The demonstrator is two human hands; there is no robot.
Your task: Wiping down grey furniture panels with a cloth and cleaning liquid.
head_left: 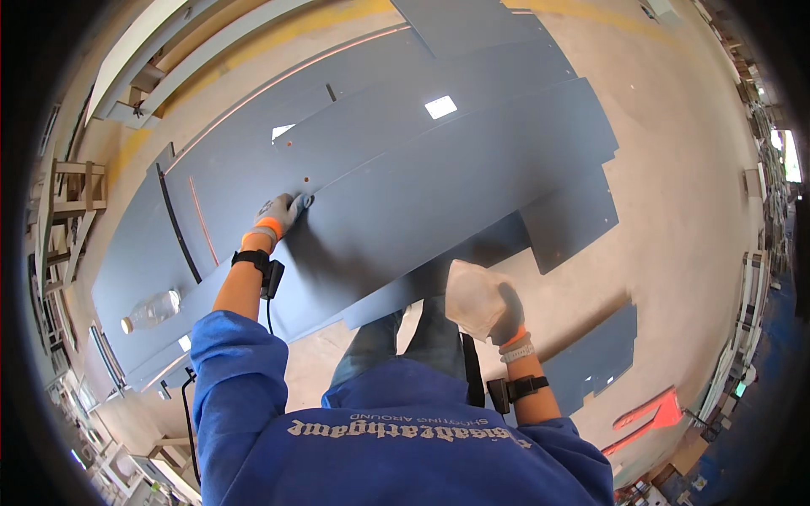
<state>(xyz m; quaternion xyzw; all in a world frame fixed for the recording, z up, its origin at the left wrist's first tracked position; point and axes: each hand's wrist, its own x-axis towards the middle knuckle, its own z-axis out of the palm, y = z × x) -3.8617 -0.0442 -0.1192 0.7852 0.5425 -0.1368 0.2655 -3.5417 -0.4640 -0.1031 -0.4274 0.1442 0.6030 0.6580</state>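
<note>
A large blue-grey panel [439, 173] lies in front of me, with more panels of the same colour under and beyond it. My left hand [283, 212], in a grey glove with an orange cuff, is at the panel's left part. Its fingers are curled together near two small brown holes, and something small and bluish shows at their tips, too small to name. To the right, near my legs, my right hand [509, 316], gloved alike, grips a crumpled off-white cloth [472, 297] that hangs over the panel's near edge. Part of that hand is hidden behind the cloth.
A clear plastic bottle [154, 310] lies on its side at the panels' left end, near a black strip [179, 223]. A smaller blue-grey panel [595, 358] and a red forked piece [648, 417] are at lower right. Wooden frames [78, 198] stand at left.
</note>
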